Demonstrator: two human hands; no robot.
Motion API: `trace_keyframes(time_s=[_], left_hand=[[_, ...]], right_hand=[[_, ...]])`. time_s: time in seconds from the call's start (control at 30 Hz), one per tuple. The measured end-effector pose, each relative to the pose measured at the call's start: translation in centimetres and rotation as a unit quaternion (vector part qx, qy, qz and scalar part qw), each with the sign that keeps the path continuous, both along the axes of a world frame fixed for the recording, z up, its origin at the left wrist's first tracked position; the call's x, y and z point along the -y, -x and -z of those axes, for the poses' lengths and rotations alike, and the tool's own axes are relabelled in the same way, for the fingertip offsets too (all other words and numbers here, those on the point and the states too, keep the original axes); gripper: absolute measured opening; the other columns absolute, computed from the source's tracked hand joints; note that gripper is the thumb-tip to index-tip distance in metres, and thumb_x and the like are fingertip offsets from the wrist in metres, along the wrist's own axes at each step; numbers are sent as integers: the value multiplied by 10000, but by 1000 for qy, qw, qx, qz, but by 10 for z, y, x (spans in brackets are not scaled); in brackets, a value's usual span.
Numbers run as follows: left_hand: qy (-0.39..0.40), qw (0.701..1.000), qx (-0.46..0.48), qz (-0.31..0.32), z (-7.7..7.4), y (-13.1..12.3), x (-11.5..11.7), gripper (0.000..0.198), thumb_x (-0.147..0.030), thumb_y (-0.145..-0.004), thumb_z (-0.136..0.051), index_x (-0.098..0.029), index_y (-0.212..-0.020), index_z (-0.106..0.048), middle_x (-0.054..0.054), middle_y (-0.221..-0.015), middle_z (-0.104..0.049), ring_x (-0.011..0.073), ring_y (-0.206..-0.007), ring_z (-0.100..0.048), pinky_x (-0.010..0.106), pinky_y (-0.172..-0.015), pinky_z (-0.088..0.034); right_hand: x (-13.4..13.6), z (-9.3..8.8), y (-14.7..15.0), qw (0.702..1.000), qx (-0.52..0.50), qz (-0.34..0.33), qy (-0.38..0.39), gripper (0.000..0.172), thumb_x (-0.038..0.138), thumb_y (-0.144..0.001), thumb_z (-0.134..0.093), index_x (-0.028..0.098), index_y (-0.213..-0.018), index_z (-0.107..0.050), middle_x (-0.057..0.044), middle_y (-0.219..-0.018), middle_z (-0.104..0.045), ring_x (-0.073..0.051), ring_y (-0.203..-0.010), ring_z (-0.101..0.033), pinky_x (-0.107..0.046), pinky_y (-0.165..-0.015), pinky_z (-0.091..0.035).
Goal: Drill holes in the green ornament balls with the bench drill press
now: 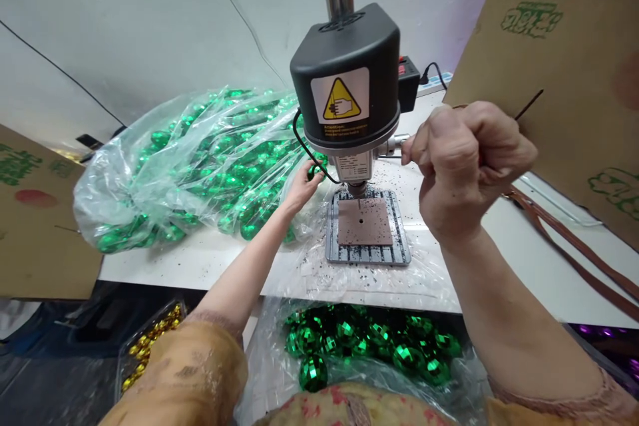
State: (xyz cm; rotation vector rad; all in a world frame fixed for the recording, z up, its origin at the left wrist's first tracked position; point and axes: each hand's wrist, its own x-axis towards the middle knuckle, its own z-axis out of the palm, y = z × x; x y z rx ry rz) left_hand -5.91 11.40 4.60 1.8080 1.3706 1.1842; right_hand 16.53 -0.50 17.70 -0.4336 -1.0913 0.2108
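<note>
A small black drill press [344,80] with a yellow warning label stands on the white table. My right hand [464,160] is closed in a fist at its side, around the feed handle; the fingers hide most of the grip. My left hand [303,186] reaches to the left of the drill, fingers curled on a shiny green faceted ball [319,163] beside the clear bag. Under the chuck [357,188], a brown square plate [364,229] with a centre hole lies on the slotted metal base [332,249], and no ball rests on it. Dark shavings are scattered over both.
A clear plastic bag [134,193] full of green balls lies at the left. More green balls [354,339] sit in plastic at my lap. Cardboard boxes [44,213] flank the table, with a brown strap [564,239] at the right. Gold balls [150,346] lie lower left.
</note>
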Motion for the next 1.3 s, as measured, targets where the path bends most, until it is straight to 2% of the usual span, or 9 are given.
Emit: trace_keyframes(time_s=[0.07, 0.13, 0.23, 0.37, 0.47, 0.57, 0.7, 0.93, 1.3], left_hand=[[55, 996, 65, 9, 1, 11, 27, 383, -477, -876, -690, -206, -1146, -663, 36, -938, -697, 166, -813, -639, 283, -714, -545], [56, 993, 105, 7, 3, 16, 54, 398, -557, -910, -639, -214, -1107, -687, 50, -970, -695, 173, -850, -649, 290, -723, -551], [-7, 998, 54, 31, 9, 14, 87, 377, -539, -902, -676, -203, -1062, -734, 89, -1088, -677, 207, -1008, -652, 324, -831, -559], [-19, 996, -50, 75, 15, 5, 110, 508, -424, -876, -732, -222, -1334, -646, 94, -1186, -644, 206, -1069, -634, 348, -927, -538], [8, 998, -38, 53, 19, -1, 115, 451, -438, -876, -736, -215, -1260, -660, 80, -1160, -676, 198, -1029, -645, 338, -914, -536], [29, 996, 68, 41, 24, -9, 116, 509, -502, -829, -787, -215, -1222, -637, 74, -1156, -697, 189, -983, -668, 329, -890, -556], [53, 983, 175, 32, 35, -24, 109, 627, -551, -796, -812, -216, -1279, -595, 93, -1221, -690, 210, -1078, -672, 366, -972, -557], [44, 982, 159, 93, 45, -40, 99, 699, -550, -737, -863, -211, -1283, -590, 120, -1293, -664, 266, -1187, -655, 442, -1055, -542], [24, 980, 169, 102, 49, -47, 100, 686, -532, -748, -870, -209, -1263, -553, 110, -1220, -677, 256, -1133, -678, 443, -1029, -546]], right_hand=[[2, -1, 0, 1000, -1, 0, 8, 445, 338, -911, -666, 230, -589, -378, 47, -508, -300, -109, -451, -385, -334, -484, -344], [2, -2, 1, 1000, -5, -1, 8, 462, 343, -906, -672, 225, -585, -362, 46, -503, -300, -106, -448, -379, -334, -479, -334], [0, -1, 1, 1000, -18, -3, 0, 490, 390, -885, -703, 229, -573, -360, 48, -497, -308, -109, -439, -344, -350, -466, -312], [-2, 2, 0, 1000, -22, -12, 1, 495, 411, -873, -718, 238, -571, -366, 51, -495, -304, -115, -443, -328, -360, -480, -314], [-1, 3, 0, 1000, -14, -3, 8, 488, 421, -889, -697, 241, -579, -366, 47, -500, -288, -122, -455, -330, -352, -494, -321], [0, 3, 0, 1000, 1, 13, 17, 488, 447, -907, -667, 243, -587, -360, 40, -500, -271, -129, -463, -346, -346, -497, -326], [0, 2, 1, 1000, -7, 6, 8, 498, 424, -907, -672, 232, -589, -340, 44, -497, -286, -112, -450, -353, -332, -489, -339], [-1, 3, -1, 1000, 1, -9, 18, 539, 508, -883, -683, 239, -575, -332, 52, -490, -275, -118, -445, -344, -354, -476, -325], [-2, 3, 0, 1000, 2, -3, 15, 561, 522, -885, -672, 237, -577, -299, 54, -487, -256, -118, -433, -306, -362, -464, -303]])
